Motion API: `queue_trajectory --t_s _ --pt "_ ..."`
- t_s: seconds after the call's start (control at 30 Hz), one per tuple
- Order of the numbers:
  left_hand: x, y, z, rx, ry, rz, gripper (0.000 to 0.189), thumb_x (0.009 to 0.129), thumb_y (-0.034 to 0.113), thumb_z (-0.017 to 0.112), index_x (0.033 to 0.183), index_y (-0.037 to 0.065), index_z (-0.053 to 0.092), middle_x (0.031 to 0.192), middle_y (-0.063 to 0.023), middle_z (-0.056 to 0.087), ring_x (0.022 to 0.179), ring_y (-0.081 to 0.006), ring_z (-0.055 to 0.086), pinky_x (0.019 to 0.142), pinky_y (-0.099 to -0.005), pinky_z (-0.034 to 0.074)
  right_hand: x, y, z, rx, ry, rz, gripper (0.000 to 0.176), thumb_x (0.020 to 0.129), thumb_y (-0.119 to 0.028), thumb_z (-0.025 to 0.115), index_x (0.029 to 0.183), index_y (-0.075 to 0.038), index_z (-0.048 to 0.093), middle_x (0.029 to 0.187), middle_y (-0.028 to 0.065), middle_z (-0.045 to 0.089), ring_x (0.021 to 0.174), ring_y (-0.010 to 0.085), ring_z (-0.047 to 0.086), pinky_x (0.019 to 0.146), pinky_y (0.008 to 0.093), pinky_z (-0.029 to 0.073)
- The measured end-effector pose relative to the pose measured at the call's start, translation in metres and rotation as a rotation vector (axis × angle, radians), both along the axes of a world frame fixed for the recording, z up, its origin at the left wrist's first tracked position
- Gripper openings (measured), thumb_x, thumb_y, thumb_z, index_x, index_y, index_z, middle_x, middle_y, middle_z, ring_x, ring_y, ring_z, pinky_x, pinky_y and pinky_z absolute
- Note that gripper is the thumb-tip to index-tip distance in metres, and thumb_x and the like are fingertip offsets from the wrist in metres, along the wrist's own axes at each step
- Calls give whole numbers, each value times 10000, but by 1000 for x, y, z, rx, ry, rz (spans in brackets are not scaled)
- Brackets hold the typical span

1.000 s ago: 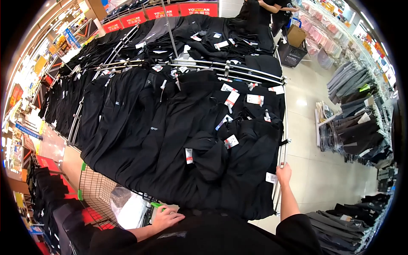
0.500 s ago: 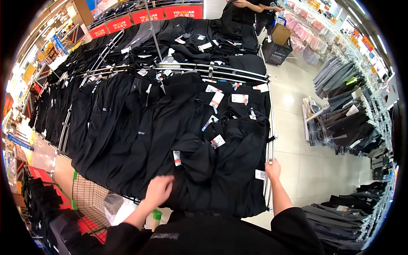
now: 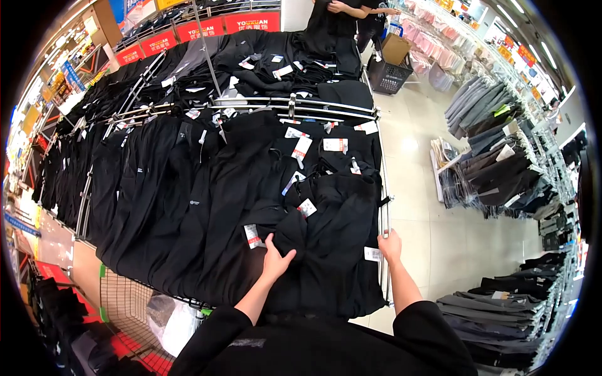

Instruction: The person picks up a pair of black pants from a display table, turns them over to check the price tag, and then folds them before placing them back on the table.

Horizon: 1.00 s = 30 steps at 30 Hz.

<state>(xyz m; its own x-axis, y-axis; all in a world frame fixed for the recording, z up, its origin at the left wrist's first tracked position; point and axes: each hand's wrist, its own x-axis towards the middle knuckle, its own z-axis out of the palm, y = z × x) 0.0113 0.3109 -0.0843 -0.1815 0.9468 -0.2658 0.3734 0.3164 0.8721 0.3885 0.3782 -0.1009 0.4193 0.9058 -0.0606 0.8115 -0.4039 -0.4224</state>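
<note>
Black trousers (image 3: 338,219) with waistbands and hanging tags lie heaped across a display rack before me. My left hand (image 3: 274,260) is at a bunched pair of black trousers (image 3: 290,230) near the middle front, its thumb and fingers closed around a fold of the cloth. Just beside those fingers sits a white and red price tag (image 3: 252,236). At the rack's right edge, my right hand (image 3: 390,246) is wrapped around the metal rail (image 3: 385,216). A white tag (image 3: 372,254) hangs close to it.
A wire shopping cart (image 3: 125,294) holding a white plastic bag (image 3: 179,323) stands at lower left. Hanging clothes (image 3: 501,169) line the right side of the tiled aisle (image 3: 407,182). Beyond the rack are a person (image 3: 338,19) and a dark basket (image 3: 389,74).
My left hand has moved right and forward onto the bunched trousers, whose folds have shifted. My right hand stays on the rail. The whole view has shifted slightly.
</note>
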Motion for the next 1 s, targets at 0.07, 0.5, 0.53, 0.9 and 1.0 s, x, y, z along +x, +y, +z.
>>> queue_trajectory --t_s 0.07,0.5,0.53,0.9,1.0 --pt "1 -1 -10 4 -78 184 898 787 288 750 1416 -3 180 1366 -351 385 1251 -436 458 1033 -416 384 0 -1 -2 -1 21 -9 308 748 -212 655 978 -9 637 739 204 678 791 369 676 767 432 527" --pt "22 81 352 1300 357 -748 391 604 -7 699 965 144 718 785 26 595 650 -136 536 566 -271 375 -5 2 10 -111 -3 -14 298 755 -210 633 981 -16 641 918 231 680 896 404 650 837 457 509" --pt "31 81 372 1531 342 -676 213 590 69 725 794 120 691 686 30 555 541 -124 480 520 -263 346 -3 1 5 -96 -3 -4 300 755 -211 633 981 -14 642 919 231 680 896 403 650 836 457 509" --pt "-13 45 401 1307 115 -579 168 825 209 602 778 71 686 713 -41 596 541 -124 479 548 -250 360 -7 0 14 -47 7 -41 341 731 -221 649 998 -8 653 899 232 680 888 399 653 818 463 518" --pt "2 98 310 1050 1 -296 348 898 -97 506 1230 -1 548 802 -101 626 670 -114 563 625 -220 451 -8 -2 15 -84 54 -86 348 737 -243 639 1001 -16 639 947 206 684 914 389 648 816 477 516"
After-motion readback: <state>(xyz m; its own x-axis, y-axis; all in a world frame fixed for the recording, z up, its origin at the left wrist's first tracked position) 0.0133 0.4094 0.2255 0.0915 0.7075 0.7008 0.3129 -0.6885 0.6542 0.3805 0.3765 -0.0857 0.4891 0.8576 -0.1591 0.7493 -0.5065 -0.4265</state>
